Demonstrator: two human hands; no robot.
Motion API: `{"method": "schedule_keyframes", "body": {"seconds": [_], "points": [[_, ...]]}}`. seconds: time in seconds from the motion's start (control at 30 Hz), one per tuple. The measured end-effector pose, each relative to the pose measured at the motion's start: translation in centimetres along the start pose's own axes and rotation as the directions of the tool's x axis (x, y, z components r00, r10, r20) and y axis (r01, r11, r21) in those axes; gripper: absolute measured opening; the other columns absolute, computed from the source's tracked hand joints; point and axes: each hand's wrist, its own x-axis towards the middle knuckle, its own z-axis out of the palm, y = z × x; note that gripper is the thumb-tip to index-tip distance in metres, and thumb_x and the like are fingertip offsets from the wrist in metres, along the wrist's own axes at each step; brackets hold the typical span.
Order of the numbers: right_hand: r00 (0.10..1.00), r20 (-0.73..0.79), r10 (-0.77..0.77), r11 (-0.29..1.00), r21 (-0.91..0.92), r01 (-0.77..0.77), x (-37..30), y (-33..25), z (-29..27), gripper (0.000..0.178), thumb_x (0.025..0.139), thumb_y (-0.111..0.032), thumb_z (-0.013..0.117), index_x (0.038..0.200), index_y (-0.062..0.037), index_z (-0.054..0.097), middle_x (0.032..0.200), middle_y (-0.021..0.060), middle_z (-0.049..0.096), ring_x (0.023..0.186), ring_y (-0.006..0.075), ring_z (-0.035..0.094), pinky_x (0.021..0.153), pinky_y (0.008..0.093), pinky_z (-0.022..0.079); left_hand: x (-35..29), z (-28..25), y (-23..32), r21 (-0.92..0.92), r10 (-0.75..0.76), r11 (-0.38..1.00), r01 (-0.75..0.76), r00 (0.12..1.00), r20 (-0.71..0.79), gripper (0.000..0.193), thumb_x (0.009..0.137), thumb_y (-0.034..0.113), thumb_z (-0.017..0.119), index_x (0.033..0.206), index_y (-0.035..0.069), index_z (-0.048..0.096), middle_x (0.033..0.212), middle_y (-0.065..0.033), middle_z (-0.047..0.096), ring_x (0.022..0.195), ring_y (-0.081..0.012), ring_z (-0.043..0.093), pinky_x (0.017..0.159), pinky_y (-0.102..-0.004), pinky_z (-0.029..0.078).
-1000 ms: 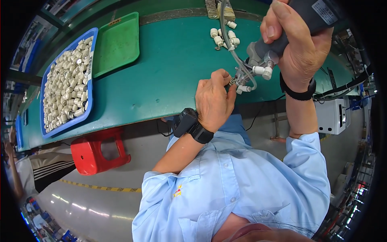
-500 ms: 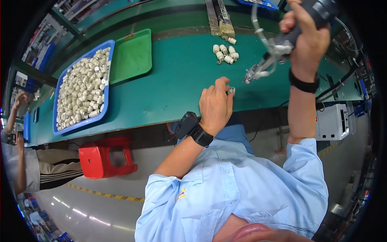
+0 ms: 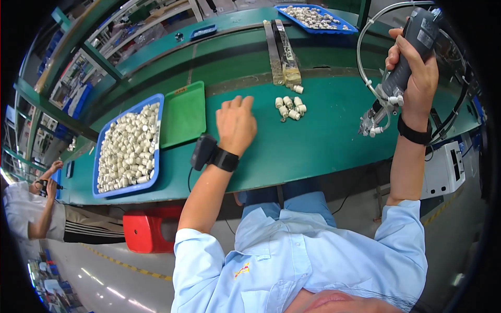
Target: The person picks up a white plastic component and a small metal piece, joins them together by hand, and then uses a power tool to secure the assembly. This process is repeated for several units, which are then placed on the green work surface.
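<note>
My left hand [image 3: 236,125] is over the green worktop [image 3: 255,156], to the right of a green tray [image 3: 182,117]. Its fingers curl forward and down, and the back of the hand hides whatever is in them. Raised at the right, my right hand [image 3: 421,75] grips a dark powered screwdriver [image 3: 399,68], its metal nozzle pointing down and left. A cluster of small white cylindrical pieces [image 3: 291,108] lies on the worktop between my hands. Many more white pieces [image 3: 128,148] fill a blue tray [image 3: 99,194] at the left.
Two long strips [image 3: 276,57] lie beyond the cluster. Another blue tray [image 3: 313,29] of white pieces stands farther back. A hose [image 3: 360,47] runs to the tool. A red stool [image 3: 146,232] and a co-worker [image 3: 34,208] are at the left, a white box [image 3: 443,169] at the right.
My left hand has moved left, away from the nozzle, and the white piece seen at its fingers no longer shows. My right hand has shifted right with the screwdriver. The view has tilted.
</note>
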Motion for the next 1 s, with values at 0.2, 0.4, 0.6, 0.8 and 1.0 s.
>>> {"method": "schedule_keyframes", "body": {"seconds": [0.2, 0.4, 0.6, 0.8, 1.0], "points": [[0.987, -0.138, -0.081, 0.994, 0.06, 0.09, -0.1, 1.2, 0.3, 0.036, 0.098, -0.023, 0.067, 0.122, 0.0017, 0.055, 0.096, 0.0086, 0.065, 0.083, 0.0162, 0.067, 0.078, 0.0284, 0.054, 6.4, 4.5, 5.7, -0.13, 0.004, 0.991, 0.012, 0.993, 0.116, 0.027, 0.086, 0.025, 0.072, 0.11, 0.013, 0.07, 0.09, -0.0167, 0.066, 0.091, -0.0366, 0.064, 0.075, -0.0473, 0.052], [0.988, -0.151, -0.035, 0.996, 0.077, 0.047, -0.2, 2.1, -1.3, 0.037, 0.099, -0.025, 0.067, 0.122, 0.0009, 0.054, 0.102, 0.0099, 0.066, 0.087, 0.0166, 0.067, 0.081, 0.029, 0.053, 9.0, 10.8, 6.4, 0.055, 0.062, 0.995, -0.077, 0.969, 0.24, 0.026, 0.086, 0.033, 0.073, 0.093, 0.008, 0.071, 0.084, -0.0182, 0.068, 0.083, -0.0372, 0.067, 0.071, -0.0494, 0.053], [0.98, -0.2, -0.021, 0.997, 0.066, 0.035, -0.6, 3.0, -2.8, 0.044, 0.099, -0.022, 0.067, 0.131, 0.0022, 0.051, 0.111, 0.0104, 0.064, 0.101, 0.0155, 0.064, 0.089, 0.0295, 0.051, 9.5, 12.2, 6.8, -0.003, 0.001, 1.0, 0.0, 0.961, 0.275, 0.031, 0.085, 0.029, 0.075, 0.102, 0.005, 0.067, 0.085, -0.0203, 0.069, 0.081, -0.0379, 0.069, 0.071, -0.0489, 0.054], [0.91, -0.384, -0.155, 0.988, -0.068, 0.139, -2.2, 2.9, -2.5, 0.038, 0.102, -0.013, 0.058, 0.135, 0.0051, 0.049, 0.123, 0.0139, 0.061, 0.114, 0.0217, 0.06, 0.101, 0.0357, 0.048, 7.7, 7.5, 7.3, -0.416, -0.012, 0.909, 0.032, 0.999, 0.05, 0.044, 0.082, 0.015, 0.078, 0.12, 0.002, 0.061, 0.097, -0.0183, 0.07, 0.088, -0.0296, 0.071, 0.074, -0.042, 0.054], [0.967, -0.029, -0.254, 0.911, -0.343, 0.229, -11.1, 0.0, 1.3, 0.029, 0.093, 0.001, 0.062, 0.121, 0.0036, 0.06, 0.124, 0.0121, 0.057, 0.103, 0.0173, 0.06, 0.091, 0.0314, 0.05, 1.2, -0.5, 7.2, -0.834, -0.039, -0.016, 0.551, 0.833, 0.551, 0.051, 0.088, 0.002, 0.072, 0.134, -0.005, 0.054, 0.117, -0.0138, 0.068, 0.096, -0.0196, 0.07, 0.08, -0.03, 0.059]]}}
